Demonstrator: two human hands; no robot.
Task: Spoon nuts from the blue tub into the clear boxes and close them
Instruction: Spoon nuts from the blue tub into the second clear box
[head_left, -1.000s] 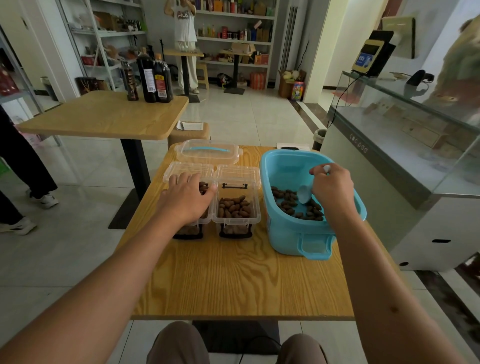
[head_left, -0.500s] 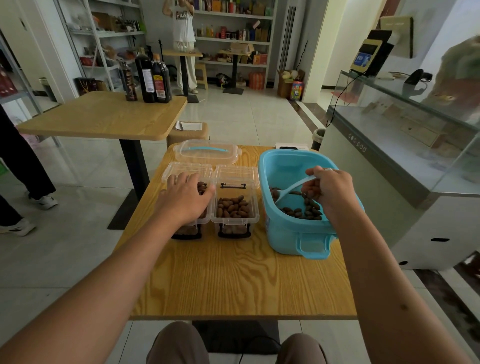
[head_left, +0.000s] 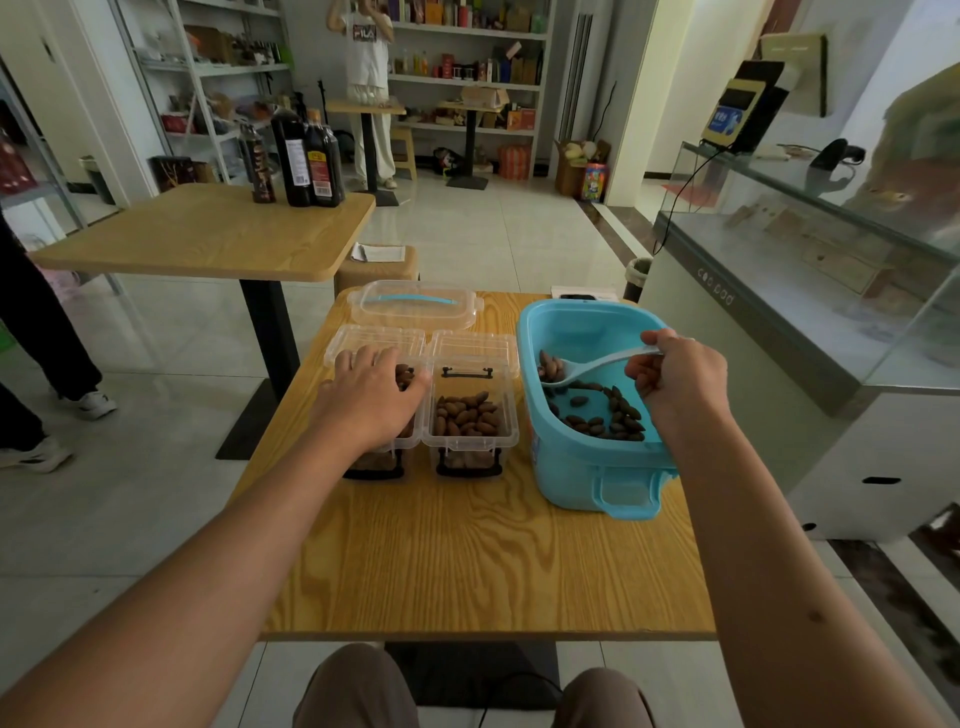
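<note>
While the left hand (head_left: 370, 397) rests spread on a clear box (head_left: 375, 349), the right grip (head_left: 675, 379) pinches the spoon (head_left: 587, 368).

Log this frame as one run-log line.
stage: scooping | right hand: holds spoon, nuts in bowl, over tub | left hand: rests on left box | right box: open, part-filled

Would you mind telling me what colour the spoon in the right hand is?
The spoon is pale blue-grey, lighter than the tub; the head view shows it.
</note>
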